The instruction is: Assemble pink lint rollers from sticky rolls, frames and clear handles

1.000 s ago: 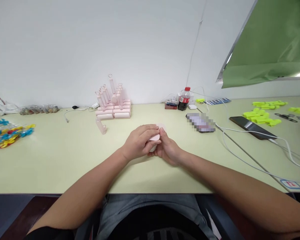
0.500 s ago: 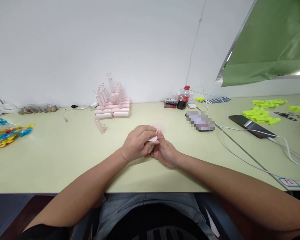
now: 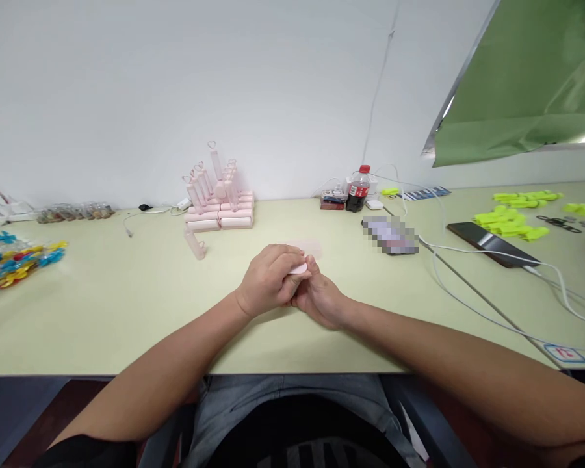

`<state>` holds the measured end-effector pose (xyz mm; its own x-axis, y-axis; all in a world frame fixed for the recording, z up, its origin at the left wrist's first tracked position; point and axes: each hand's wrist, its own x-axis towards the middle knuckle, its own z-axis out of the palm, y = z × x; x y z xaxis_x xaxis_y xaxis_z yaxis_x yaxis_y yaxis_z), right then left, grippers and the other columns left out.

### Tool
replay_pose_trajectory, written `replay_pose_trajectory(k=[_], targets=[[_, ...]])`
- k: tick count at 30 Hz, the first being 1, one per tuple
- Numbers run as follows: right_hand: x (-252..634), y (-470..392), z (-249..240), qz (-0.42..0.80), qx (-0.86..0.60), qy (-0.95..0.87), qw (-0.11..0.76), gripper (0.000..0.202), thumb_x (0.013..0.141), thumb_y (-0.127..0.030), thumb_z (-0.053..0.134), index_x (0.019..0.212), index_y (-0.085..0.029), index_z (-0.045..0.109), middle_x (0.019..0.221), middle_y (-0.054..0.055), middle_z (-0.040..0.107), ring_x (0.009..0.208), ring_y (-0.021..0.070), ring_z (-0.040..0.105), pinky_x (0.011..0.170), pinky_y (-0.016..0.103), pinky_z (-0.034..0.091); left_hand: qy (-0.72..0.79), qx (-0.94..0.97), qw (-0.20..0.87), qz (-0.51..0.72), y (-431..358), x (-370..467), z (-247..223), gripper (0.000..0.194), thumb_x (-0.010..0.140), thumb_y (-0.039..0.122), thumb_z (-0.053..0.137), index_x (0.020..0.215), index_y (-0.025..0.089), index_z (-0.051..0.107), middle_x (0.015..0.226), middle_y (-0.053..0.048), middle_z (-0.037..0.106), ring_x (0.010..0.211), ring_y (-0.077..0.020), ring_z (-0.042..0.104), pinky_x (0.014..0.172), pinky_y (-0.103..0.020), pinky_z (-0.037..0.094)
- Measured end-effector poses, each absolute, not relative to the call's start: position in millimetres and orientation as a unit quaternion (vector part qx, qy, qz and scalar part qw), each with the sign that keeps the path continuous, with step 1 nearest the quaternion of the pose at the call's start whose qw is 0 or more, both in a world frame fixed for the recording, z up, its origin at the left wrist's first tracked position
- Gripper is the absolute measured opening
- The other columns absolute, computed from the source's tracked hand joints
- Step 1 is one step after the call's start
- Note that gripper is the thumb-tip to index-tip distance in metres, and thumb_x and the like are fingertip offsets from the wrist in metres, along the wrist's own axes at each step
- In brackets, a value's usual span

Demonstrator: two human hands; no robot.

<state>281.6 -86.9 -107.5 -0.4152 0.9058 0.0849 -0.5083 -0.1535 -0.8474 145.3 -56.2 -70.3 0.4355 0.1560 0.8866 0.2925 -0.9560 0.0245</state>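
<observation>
My left hand (image 3: 273, 278) and my right hand (image 3: 324, 298) meet over the middle of the table. Both are closed around a small pale pink piece (image 3: 299, 268), mostly covered by the fingers. Just beyond the hands, a faint translucent pink item (image 3: 311, 248) shows near the fingertips. At the back left, pink tubes with heart-shaped loops (image 3: 231, 188) stand beside and on a stack of pink cylinders (image 3: 236, 222). A single clear pink tube (image 3: 194, 244) stands in front of that stack, tilted in view.
A cola bottle (image 3: 358, 190) stands at the back, with a phone (image 3: 390, 235) in front. Cables and a black phone (image 3: 490, 244) lie right, near neon yellow pieces (image 3: 507, 224). Colourful bagged pieces (image 3: 22, 260) lie far left.
The pale pink piece shows slightly less below the fingers, where the grip has closed a little. The hands have otherwise barely moved.
</observation>
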Motion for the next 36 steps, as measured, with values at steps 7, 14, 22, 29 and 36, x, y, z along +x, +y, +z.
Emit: replay_pose_trajectory(k=[7, 14, 22, 29, 36], targets=[[281.0, -89.1, -108.2, 0.715, -0.226, -0.443, 0.492, 0.061, 0.085, -0.076, 0.042, 0.097, -0.020, 0.064, 0.090, 0.005, 0.065, 0.083, 0.0187, 0.058, 0.077, 0.036, 0.050, -0.114, -0.856, 0.047, -0.501, -54.2, 144.2, -68.0, 0.015, 0.088, 0.021, 0.060, 0.102, 0.018, 0.057, 0.094, -0.010, 0.067, 0.087, -0.0192, 0.064, 0.074, -0.035, 0.057], [279.6, -90.2, -111.6, 0.700, -0.181, -0.491, 0.486, 0.057, 0.090, -0.071, 0.038, 0.101, -0.021, 0.063, 0.094, 0.006, 0.063, 0.089, 0.0193, 0.059, 0.077, 0.034, 0.050, -0.104, -0.853, -0.015, -0.512, -55.7, 144.9, -68.4, 0.011, 0.091, 0.021, 0.056, 0.102, 0.018, 0.058, 0.093, -0.008, 0.064, 0.088, -0.0180, 0.061, 0.072, -0.033, 0.056], [281.5, -90.3, -106.4, 0.691, -0.243, -0.496, 0.467, 0.057, 0.088, -0.070, 0.045, 0.118, -0.023, 0.056, 0.113, 0.008, 0.061, 0.093, 0.0190, 0.057, 0.076, 0.033, 0.051, -0.136, -0.810, -0.139, -0.553, -53.6, 146.7, -69.3, 0.016, 0.095, 0.028, 0.049, 0.089, 0.019, 0.060, 0.084, -0.005, 0.063, 0.082, -0.0158, 0.062, 0.071, -0.032, 0.054], [290.9, -84.1, -106.1, 0.638, -0.268, -0.570, 0.443, 0.057, 0.081, -0.064, 0.063, 0.118, -0.022, 0.054, 0.099, 0.006, 0.060, 0.082, 0.0180, 0.055, 0.067, 0.031, 0.049, -0.193, -0.791, -0.173, -0.555, -51.6, 148.9, -72.9, 0.024, 0.097, 0.037, 0.047, 0.092, 0.018, 0.061, 0.091, -0.006, 0.064, 0.084, -0.0161, 0.062, 0.075, -0.032, 0.052], [310.2, -71.3, -100.4, 0.532, -0.369, -0.609, 0.458, 0.047, 0.075, -0.032, 0.074, 0.114, -0.022, 0.050, 0.084, -0.002, 0.057, 0.060, 0.0123, 0.052, 0.049, 0.024, 0.041, -0.329, -0.707, -0.075, -0.621, -18.3, 111.4, -65.6, 0.026, 0.096, 0.041, 0.044, 0.106, 0.018, 0.054, 0.097, -0.007, 0.060, 0.088, -0.0178, 0.059, 0.079, -0.033, 0.049]])
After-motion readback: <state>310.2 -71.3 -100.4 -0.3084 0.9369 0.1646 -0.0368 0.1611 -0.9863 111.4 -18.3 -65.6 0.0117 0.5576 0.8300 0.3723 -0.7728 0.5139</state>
